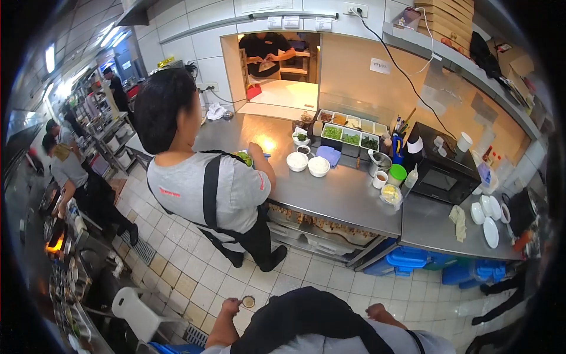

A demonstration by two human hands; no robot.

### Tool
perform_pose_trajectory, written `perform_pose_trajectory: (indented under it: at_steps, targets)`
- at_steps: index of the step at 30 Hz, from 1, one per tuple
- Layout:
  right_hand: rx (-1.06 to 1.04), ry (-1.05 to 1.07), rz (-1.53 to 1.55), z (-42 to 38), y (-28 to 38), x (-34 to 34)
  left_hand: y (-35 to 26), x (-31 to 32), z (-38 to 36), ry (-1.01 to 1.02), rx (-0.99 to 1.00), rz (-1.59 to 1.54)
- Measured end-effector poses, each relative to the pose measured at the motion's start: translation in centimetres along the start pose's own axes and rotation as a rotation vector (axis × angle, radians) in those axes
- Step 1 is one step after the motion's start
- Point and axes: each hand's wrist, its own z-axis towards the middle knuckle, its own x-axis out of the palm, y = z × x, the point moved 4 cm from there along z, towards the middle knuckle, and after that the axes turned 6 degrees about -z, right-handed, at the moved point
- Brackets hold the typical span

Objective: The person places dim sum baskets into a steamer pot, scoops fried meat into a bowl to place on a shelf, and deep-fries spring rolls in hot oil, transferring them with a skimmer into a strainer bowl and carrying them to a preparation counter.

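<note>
Low in the view, my left hand hangs beside my dark apron with its fingers curled in. On the other side, my right hand is also closed, at hip height. I see nothing held in either one. Both hands are above the tiled floor, apart from the counter. In front of me a co-worker in a grey shirt and black straps stands at the steel counter, hands at a plate of greens. Two white bowls of what looks like rice stand nearby.
Behind the bowls is a rack of topping trays. A black microwave and white dishes stand to the right, with blue bins below. A white chair is at lower left. Another person cooks near a flame.
</note>
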Motion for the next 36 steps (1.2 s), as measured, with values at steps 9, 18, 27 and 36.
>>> perform_pose_trajectory:
  at_steps: [9,18,27,36]
  targets:
    - [0.222,-0.092,0.339,-1.4,10.3,-2.1,-7.2,-2.4,6.0,0.089,0.101,0.125]
    - [0.362,-0.133,0.376,-2.3,9.8,-2.4,-3.8,-0.3,7.6,0.38,0.716,0.723]
    - [0.541,-0.205,0.925,-0.9,8.2,-0.2,2.3,-1.7,5.1,0.477,0.441,1.073]
    - [0.741,-0.321,1.559,-3.1,12.9,-1.5,2.1,-1.0,7.1,0.566,0.686,1.278]
